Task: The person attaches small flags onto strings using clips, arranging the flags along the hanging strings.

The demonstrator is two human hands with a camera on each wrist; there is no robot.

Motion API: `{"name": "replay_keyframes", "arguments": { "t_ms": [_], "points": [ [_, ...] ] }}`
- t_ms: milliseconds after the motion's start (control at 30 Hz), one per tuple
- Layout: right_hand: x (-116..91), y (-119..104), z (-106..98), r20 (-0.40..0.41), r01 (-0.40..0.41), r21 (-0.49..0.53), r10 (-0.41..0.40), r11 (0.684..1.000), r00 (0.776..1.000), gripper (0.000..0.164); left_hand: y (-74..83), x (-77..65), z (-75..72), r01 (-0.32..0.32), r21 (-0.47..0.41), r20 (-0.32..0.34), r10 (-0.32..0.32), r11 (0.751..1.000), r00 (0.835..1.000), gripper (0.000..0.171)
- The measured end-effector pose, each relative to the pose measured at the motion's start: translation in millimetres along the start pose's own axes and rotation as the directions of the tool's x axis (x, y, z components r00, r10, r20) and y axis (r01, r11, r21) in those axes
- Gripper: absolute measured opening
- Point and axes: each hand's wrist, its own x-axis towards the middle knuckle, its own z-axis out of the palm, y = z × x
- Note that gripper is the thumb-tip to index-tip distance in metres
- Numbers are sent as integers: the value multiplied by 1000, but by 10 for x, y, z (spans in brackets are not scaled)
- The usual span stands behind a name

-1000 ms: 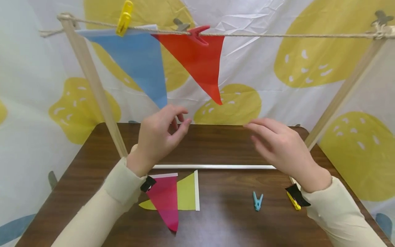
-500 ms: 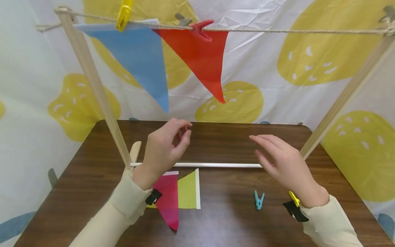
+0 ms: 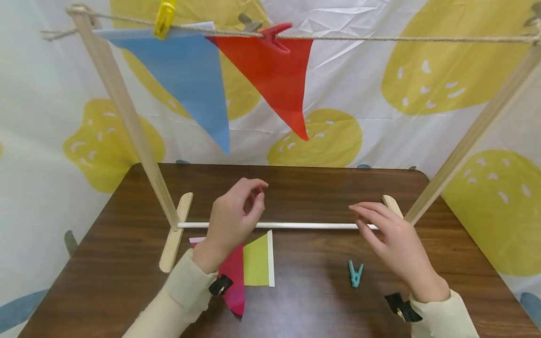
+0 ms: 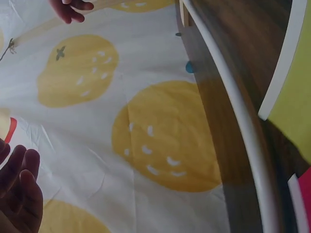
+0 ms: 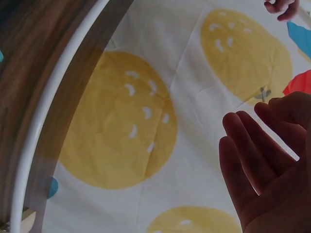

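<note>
My left hand (image 3: 236,216) hovers over the white rod, loosely curled and holding nothing. Level with it on the right, my right hand (image 3: 393,239) hangs in the air with relaxed fingers, also without anything in it. A magenta pennant (image 3: 233,277), partly hidden by my left wrist, lies across a yellow-green pennant (image 3: 256,263) with a white edge. Left of my right hand, a teal clothespin (image 3: 355,274) rests on the table. Up on the rope (image 3: 401,38) hang a blue pennant (image 3: 186,80) under a yellow clothespin (image 3: 165,19) and a red pennant (image 3: 274,75) under a red clothespin (image 3: 269,34).
Two wooden posts, a left post (image 3: 127,112) and a right post (image 3: 477,126), hold the rope up. Between their feet runs a white rod (image 3: 308,226), low over the brown table (image 3: 308,310). Behind everything hangs a lemon-print cloth (image 3: 338,80).
Both hands have come down and back from below the pennants, the left also slightly rightward. The yellow clothespin on the table has gone out of sight behind my right wrist.
</note>
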Motion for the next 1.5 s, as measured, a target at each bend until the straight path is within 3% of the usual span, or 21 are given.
{"name": "replay_keyframes", "arguments": {
  "t_ms": [300, 667, 767, 900, 967, 1067, 1333, 1500],
  "points": [
    [-188, 14, 159, -18, -48, 20, 49, 999, 999, 27, -23, -230, 97, 121, -41, 42, -119, 992, 992, 18],
    [-363, 67, 360, -35, -138, 54, 140, 989, 990, 27, -95, -426, 237, 220, -49, 60, -217, 974, 974, 17],
    [-430, 99, 406, -16, -190, 64, 191, 980, 981, 29, -168, -503, 261, 312, -28, 89, -309, 950, 947, 17],
    [-515, 145, 457, 9, -268, 95, 268, 959, 963, 36, -267, -613, 278, 450, -11, 126, -446, 893, 886, 20],
    [-547, 162, 479, 16, -299, 121, 299, 947, 954, 39, -301, -658, 279, 495, -8, 138, -489, 869, 861, 21],
    [-571, 178, 510, 29, -338, 146, 337, 930, 941, 42, -335, -707, 277, 534, -21, 149, -525, 845, 838, 21],
    [-614, 218, 571, 42, -407, 151, 405, 901, 913, 39, -410, -786, 294, 589, -64, 188, -570, 806, 800, 21],
    [-672, 243, 626, 67, -442, 137, 437, 887, 897, 36, -460, -820, 301, 586, -38, 226, -564, 809, 794, 22]
  ]
}}
